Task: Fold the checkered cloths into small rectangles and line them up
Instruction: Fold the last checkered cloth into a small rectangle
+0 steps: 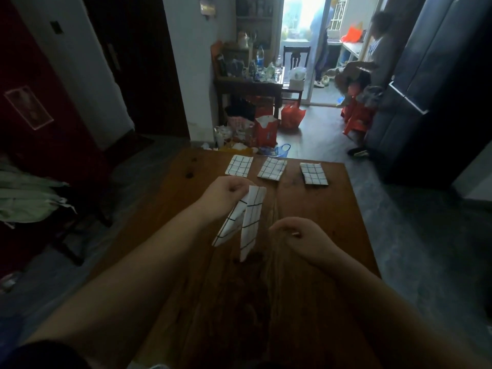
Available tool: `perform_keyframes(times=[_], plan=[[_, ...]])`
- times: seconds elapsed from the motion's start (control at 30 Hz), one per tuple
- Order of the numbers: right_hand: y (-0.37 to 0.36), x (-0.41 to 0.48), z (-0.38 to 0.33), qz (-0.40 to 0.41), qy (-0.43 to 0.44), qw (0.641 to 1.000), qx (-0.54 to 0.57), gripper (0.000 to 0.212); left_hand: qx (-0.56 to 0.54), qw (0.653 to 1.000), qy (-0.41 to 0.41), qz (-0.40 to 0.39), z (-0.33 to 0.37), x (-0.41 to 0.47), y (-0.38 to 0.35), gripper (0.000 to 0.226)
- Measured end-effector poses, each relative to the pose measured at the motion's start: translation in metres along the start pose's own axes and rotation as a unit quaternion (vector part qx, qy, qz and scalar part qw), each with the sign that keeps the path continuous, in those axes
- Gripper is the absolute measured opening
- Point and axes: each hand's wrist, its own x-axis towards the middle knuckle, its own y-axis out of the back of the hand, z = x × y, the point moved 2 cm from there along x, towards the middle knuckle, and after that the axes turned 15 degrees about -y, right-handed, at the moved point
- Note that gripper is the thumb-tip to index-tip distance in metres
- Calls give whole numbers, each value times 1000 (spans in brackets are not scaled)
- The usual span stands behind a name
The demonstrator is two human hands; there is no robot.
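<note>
One cloth (pixel 250 222), white with dark checks, hangs in two loose flaps from your left hand (pixel 226 191), which pinches its top edge between curled fingers and thumb. It hangs over the middle of the wooden table (pixel 319 288); its lower corner is close to the tabletop, but contact cannot be judged. Your right hand (pixel 300 238) is just right of the cloth and apart from it, fingers curled inward; whether it pinches anything cannot be told. Three folded cloths lie flat in a row along the far edge: the left one (pixel 238 169), the middle one (pixel 272 169) and the right one (pixel 313 173), none touching. Beyond the table stand a cluttered side table (pixel 247 83), red bags (pixel 292 115) on the floor, and a blurred person (pixel 378 49) at far right.
</note>
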Motion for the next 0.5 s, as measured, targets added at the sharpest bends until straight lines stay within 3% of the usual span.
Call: perform_keyframes(times=[0.1,0.23,0.33,0.5], plan=[[24,8,5,104,33,994,-14,25,-28,999,-27,-25,10,2,-6,25],[46,24,-4,174,52,982,-53,22,-46,996,-49,-52,18,4,-8,25],[47,36,-15,170,71,973,-138,42,-52,995,-60,-61,20,4,-6,25],[36,35,-29,102,81,986,-104,16,-105,989,-79,-67,23,-2,0,24]])
